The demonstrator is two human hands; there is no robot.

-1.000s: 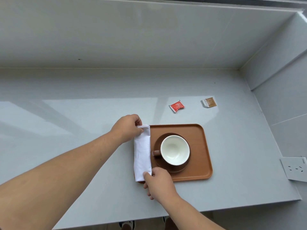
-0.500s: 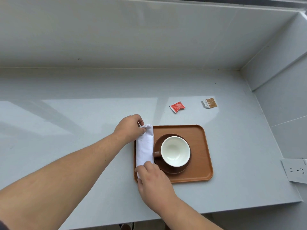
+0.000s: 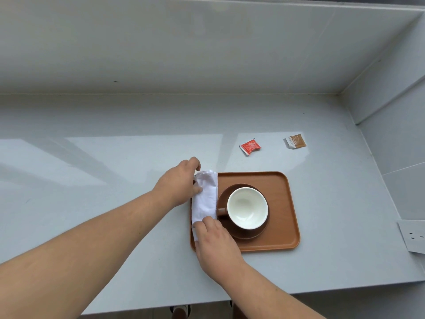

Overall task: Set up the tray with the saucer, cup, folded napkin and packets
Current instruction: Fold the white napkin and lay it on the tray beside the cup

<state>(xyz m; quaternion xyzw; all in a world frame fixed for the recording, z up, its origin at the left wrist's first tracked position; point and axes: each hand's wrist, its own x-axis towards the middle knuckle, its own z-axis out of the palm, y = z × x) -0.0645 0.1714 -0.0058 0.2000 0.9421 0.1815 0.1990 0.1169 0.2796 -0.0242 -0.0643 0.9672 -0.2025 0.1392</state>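
A brown tray (image 3: 282, 196) lies on the grey counter. On it stands a brown saucer (image 3: 249, 233) with a brown cup (image 3: 247, 208), white inside, its handle pointing left. A folded white napkin (image 3: 205, 196) lies along the tray's left side. My left hand (image 3: 178, 185) pinches the napkin's far end. My right hand (image 3: 215, 240) presses on its near end and hides it. A red packet (image 3: 250, 146) and a brown packet (image 3: 296, 141) lie on the counter beyond the tray.
The counter (image 3: 92, 180) is bounded by a back wall and a right side wall. A white socket plate (image 3: 414, 236) sits on the right wall. The counter's front edge runs just below my right wrist.
The napkin has shifted right from the tray's left edge onto the tray beside the saucer. Both hands moved with it, and my right hand now covers more of its near end.
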